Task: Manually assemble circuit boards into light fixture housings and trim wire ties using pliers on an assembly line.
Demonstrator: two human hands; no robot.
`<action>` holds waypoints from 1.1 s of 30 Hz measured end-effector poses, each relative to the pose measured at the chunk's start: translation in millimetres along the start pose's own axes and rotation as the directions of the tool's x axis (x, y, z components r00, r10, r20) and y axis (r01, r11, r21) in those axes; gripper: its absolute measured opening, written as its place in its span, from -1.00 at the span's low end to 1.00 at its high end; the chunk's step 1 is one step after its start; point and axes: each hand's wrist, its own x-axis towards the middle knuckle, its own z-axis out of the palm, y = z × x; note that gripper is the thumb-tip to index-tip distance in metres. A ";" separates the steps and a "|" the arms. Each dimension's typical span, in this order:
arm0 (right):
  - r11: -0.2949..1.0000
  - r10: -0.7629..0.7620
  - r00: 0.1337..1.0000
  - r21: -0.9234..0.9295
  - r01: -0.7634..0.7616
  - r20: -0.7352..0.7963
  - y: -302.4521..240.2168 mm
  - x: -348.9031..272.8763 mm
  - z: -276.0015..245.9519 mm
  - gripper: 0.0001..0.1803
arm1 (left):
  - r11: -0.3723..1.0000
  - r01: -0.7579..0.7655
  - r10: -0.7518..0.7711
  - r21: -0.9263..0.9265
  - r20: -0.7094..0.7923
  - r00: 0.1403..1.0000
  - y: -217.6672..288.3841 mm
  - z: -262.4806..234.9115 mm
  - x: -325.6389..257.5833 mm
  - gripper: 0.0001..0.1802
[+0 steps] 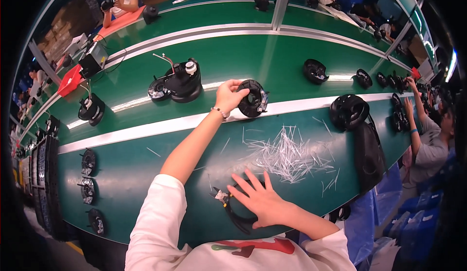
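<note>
Over at nine o'clock I see three black round parts [87,190] by the green table's [136,178] left end, with room toward ten. At twelve, the left hand [230,96] pinches the left rim of a black ring [253,111] over the metal rail [294,106]; I can't tell whether they touch. It looks light, stiff and slick, perhaps fragile inside, so the outer rim suits a grip. At six, pliers [223,198] lie beside the right hand [265,204], fingers spread wide. White strips [288,156] crowd three; a black housing [343,117] sits at two.
</note>
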 end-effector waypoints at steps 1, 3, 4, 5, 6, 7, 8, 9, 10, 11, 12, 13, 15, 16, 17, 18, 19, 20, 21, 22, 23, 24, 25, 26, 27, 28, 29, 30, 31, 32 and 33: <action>1.000 0.009 1.000 0.007 -0.009 0.003 3.2 -2.6 1.8 0.27 | 0.980 0.056 -0.049 -0.191 0.040 0.998 8.6 0.9 -9.0 -0.69; 0.989 0.006 0.998 0.149 0.003 -0.057 9.0 -5.5 2.1 0.23 | 0.966 0.114 -0.108 -0.233 0.037 0.993 30.5 -1.0 -33.9 -0.73; 0.986 0.024 0.994 0.164 -0.006 -0.107 10.9 -8.8 -5.7 0.21 | 0.954 0.057 -0.051 -0.295 0.025 0.998 30.4 -5.6 -41.4 -0.74; 0.986 0.021 0.994 0.168 -0.002 -0.108 16.6 -12.9 -14.1 0.21 | 0.935 -0.005 0.008 -0.354 0.005 1.000 31.3 -11.7 -49.0 -0.75; 0.948 0.050 0.925 0.310 0.075 -0.378 24.3 -18.4 -21.6 0.19 | 0.940 -0.033 0.037 -0.340 0.005 0.999 32.3 -16.1 -58.9 -0.74; 0.889 0.121 0.784 0.417 0.187 -0.609 30.4 -18.3 -28.0 0.17 | 0.942 -0.029 0.032 -0.336 0.005 0.999 33.9 -17.1 -68.5 -0.74; 0.803 0.255 0.641 0.528 0.276 -0.724 36.7 -11.0 -29.7 0.17 | 0.916 -0.051 0.037 -0.399 -0.042 0.998 35.6 -16.1 -78.5 -0.74; 0.704 0.406 0.474 0.598 0.383 -0.781 46.3 -1.9 -29.6 0.17 | 0.885 -0.074 0.038 -0.460 -0.085 0.996 37.4 -12.5 -87.6 -0.74; 0.599 0.503 0.402 0.644 0.476 -0.765 52.4 11.7 -33.6 0.17 | 0.870 -0.079 0.041 -0.487 -0.089 0.995 39.5 -7.0 -97.0 -0.73; 0.488 0.594 0.336 0.660 0.572 -0.731 55.1 28.7 -35.8 0.17 | 0.835 -0.088 0.042 -0.544 -0.097 0.994 35.7 -3.9 -102.3 -0.74; 0.493 0.634 0.343 0.704 0.511 -0.693 59.4 40.8 -30.7 0.14 | 0.812 -0.079 0.036 -0.578 -0.086 0.996 33.3 1.3 -107.5 -0.73; 0.502 0.626 0.321 0.682 0.531 -0.710 59.2 52.5 -26.3 0.14 | 0.788 -0.070 0.030 -0.612 -0.075 0.997 31.8 6.3 -112.9 -0.73; 0.449 0.636 0.335 0.687 0.572 -0.695 50.5 62.7 -30.6 0.15 | 0.777 -0.011 0.052 -0.629 0.047 0.998 41.0 6.2 -128.8 -0.60; 0.447 0.637 0.336 0.687 0.572 -0.694 47.0 63.8 -33.5 0.15 | 0.729 0.133 0.028 -0.672 0.223 0.974 47.6 0.4 -134.3 -0.53; 0.427 0.636 0.346 0.688 0.587 -0.690 42.2 64.3 -35.8 0.17 | 0.673 0.282 0.015 -0.684 0.394 0.919 50.7 -8.9 -138.5 -0.45; 0.406 0.635 0.355 0.688 0.602 -0.686 39.1 65.2 -36.2 0.19 | 0.673 0.285 0.010 -0.683 0.393 0.919 49.9 -19.1 -137.3 -0.45; 0.402 0.637 0.358 0.691 0.601 -0.682 39.5 67.2 -32.9 0.19 | 0.532 0.476 0.027 -0.700 0.576 0.817 49.4 -29.8 -132.8 -0.38; 0.541 0.596 0.351 0.684 0.489 -0.722 42.6 68.8 -28.2 0.22 | 0.379 0.656 0.083 -0.653 0.730 0.679 51.5 -34.4 -127.5 -0.31; 0.664 0.550 0.354 0.653 0.363 -0.756 45.0 70.9 -23.0 0.26 | 0.387 0.646 0.071 -0.658 0.720 0.691 59.8 -33.3 -125.2 -0.30; 0.677 0.560 0.377 0.670 0.305 -0.738 44.5 74.9 -17.7 0.29 | 0.396 0.626 0.003 -0.672 0.682 0.731 58.3 -33.4 -124.5 -0.32; 0.684 0.566 0.398 0.681 0.262 -0.722 39.0 77.0 -18.4 0.29 | 0.408 0.603 -0.069 -0.686 0.635 0.769 56.2 -35.9 -124.4 -0.35; 0.672 0.565 0.405 0.686 0.281 -0.719 37.3 79.9 -19.2 0.29 | 0.406 0.604 -0.073 -0.686 0.634 0.770 56.0 -38.3 -124.1 -0.35; 0.659 0.564 0.412 0.690 0.299 -0.716 35.9 82.9 -20.1 0.29 | 0.451 0.572 -0.098 -0.685 0.599 0.795 56.5 -40.6 -124.2 -0.36; 0.657 0.564 0.416 0.692 0.298 -0.714 31.4 83.6 -23.1 0.29 | 0.496 0.538 -0.120 -0.681 0.560 0.820 57.1 -42.4 -124.7 -0.38; 0.772 0.511 0.409 0.612 0.168 -0.756 25.3 83.4 -27.4 0.28 | 0.493 0.538 -0.123 -0.683 0.558 0.821 56.6 -43.6 -126.3 -0.38; 0.860 0.451 0.412 0.509 0.034 -0.792 20.6 84.4 -30.0 0.26 | 0.569 0.465 -0.143 -0.678 0.476 0.868 55.7 -43.9 -128.2 -0.40; 0.860 0.453 0.412 0.509 0.031 -0.791 18.4 85.5 -32.0 0.26 | 0.641 0.393 -0.152 -0.659 0.392 0.907 56.8 -41.1 -129.2 -0.42; 0.897 0.396 0.388 0.440 0.028 -0.832 16.4 87.5 -33.9 0.28 | 0.657 0.348 -0.147 -0.669 0.339 0.929 62.7 -37.6 -130.8 -0.33; 0.929 0.336 0.364 0.369 0.022 -0.869 15.4 88.5 -35.5 0.30 | 0.654 0.351 -0.148 -0.670 0.342 0.928 64.9 -38.3 -131.6 -0.33; 0.933 0.320 0.379 0.359 0.036 -0.868 13.9 91.3 -36.3 0.31 | 0.596 0.373 -0.098 -0.711 0.397 0.913 66.0 -43.3 -133.0 -0.25; 0.932 0.319 0.382 0.360 0.040 -0.868 13.1 93.8 -37.5 0.31 | 0.536 0.398 -0.044 -0.745 0.446 0.894 66.2 -48.8 -134.0 -0.16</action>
